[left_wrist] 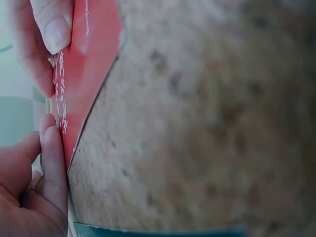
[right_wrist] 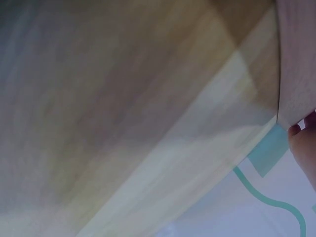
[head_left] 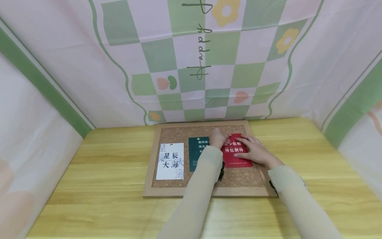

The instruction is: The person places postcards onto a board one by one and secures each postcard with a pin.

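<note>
A red card (head_left: 238,159) with white lettering lies on the right part of a wood-framed cork board (head_left: 176,132). At the card's upper left edge my left hand (head_left: 217,137) touches it with its fingertips. Close by those fingers, a small pin (head_left: 230,135) shows at the card's top; I cannot tell whether they pinch anything. My right hand (head_left: 255,151) rests on the card's right side, fingers and thumb spread over its face. In the left wrist view, fingers of both hands meet along the red card (left_wrist: 91,64).
To the left on the board are a dark green card (head_left: 194,159), partly covered by my left sleeve, and a white card (head_left: 170,171) with black characters. The board lies on a yellow wood-grain table (head_left: 104,186), against a printed cloth backdrop (head_left: 191,49).
</note>
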`<state>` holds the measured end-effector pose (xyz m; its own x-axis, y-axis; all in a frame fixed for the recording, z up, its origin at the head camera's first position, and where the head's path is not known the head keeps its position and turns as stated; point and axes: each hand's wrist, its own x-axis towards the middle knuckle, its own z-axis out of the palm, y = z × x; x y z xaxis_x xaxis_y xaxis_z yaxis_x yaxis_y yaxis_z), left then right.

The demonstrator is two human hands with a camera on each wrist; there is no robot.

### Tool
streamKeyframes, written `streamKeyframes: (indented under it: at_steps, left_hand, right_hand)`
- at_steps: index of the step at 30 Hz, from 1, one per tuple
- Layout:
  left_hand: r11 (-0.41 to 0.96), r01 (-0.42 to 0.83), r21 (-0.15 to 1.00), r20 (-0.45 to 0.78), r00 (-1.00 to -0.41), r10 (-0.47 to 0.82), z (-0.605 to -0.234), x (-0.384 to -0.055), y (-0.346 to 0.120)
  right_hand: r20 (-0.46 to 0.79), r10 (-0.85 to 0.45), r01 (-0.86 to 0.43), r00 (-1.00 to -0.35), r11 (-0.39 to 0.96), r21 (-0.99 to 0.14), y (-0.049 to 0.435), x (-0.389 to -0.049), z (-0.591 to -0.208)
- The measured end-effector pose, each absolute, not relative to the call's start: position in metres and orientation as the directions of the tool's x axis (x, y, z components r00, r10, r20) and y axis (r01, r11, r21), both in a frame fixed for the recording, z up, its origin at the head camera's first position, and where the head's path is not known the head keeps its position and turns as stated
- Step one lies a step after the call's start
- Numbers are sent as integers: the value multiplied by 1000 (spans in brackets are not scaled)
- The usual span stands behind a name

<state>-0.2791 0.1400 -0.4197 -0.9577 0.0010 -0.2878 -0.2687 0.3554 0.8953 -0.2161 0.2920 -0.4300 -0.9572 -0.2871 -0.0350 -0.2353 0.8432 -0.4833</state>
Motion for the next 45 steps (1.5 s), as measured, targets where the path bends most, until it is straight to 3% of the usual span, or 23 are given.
streamKeyframes:
  at_steps: [45]
  left_hand:
    - [458, -221, 861, -259, -966, 20, -414, -277, 139]
  right_hand:
    - [-40, -291, -240, -956, 851, -467, 291, -215, -430]
